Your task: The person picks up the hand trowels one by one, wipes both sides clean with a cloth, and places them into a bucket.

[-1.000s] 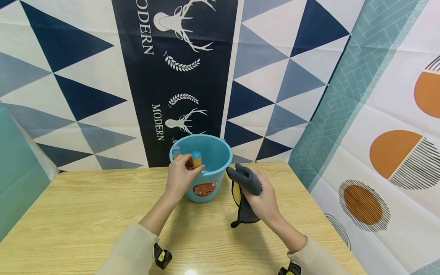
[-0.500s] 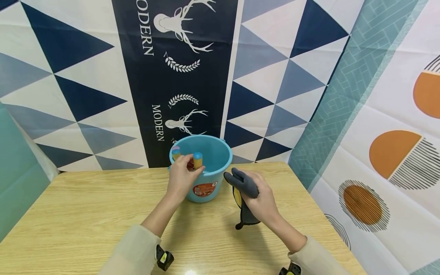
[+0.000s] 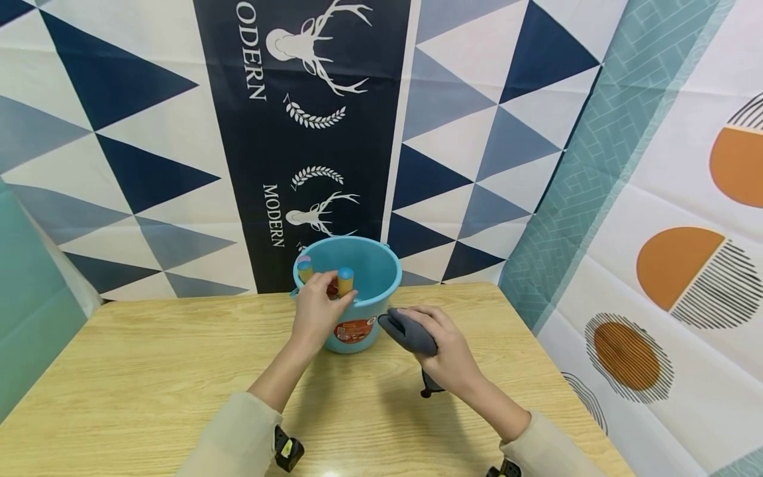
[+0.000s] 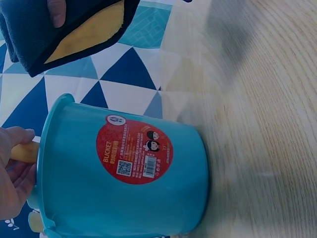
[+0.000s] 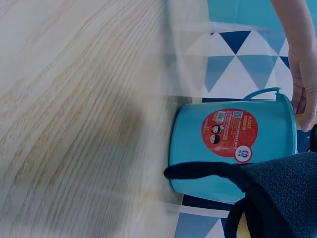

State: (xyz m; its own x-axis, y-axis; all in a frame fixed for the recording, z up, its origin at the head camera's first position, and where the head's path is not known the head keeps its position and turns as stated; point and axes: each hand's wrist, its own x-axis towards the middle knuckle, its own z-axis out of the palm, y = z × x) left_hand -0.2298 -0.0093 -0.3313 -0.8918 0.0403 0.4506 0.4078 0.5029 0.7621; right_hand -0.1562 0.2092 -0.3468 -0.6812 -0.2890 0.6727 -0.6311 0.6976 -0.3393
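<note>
A light-blue bucket (image 3: 377, 311) with a red label stands upright on the table by the back wall. At its near left rim my left hand (image 3: 316, 308) pinches a yellow handle with a blue end (image 3: 345, 282); its lower part is hidden. A second similar yellow-and-blue handle (image 3: 305, 270) sticks up at the left rim, beside a small pinkish piece. My right hand (image 3: 447, 351) holds a folded dark-grey cloth (image 3: 408, 331) right of the bucket, above the table. In the left wrist view the cloth (image 4: 25, 44) shows a yellow underside and dark edging.
The wooden table (image 3: 149, 371) runs to the patterned back wall (image 3: 304, 132). A patterned wall covering (image 3: 626, 265) hangs on the right. The bucket's handle (image 5: 262, 92) lies against its side.
My right hand has turned the grey cloth and brought it slightly lower and to the left, with less of its yellow side showing. The left hand stays at the rim, barely shifted.
</note>
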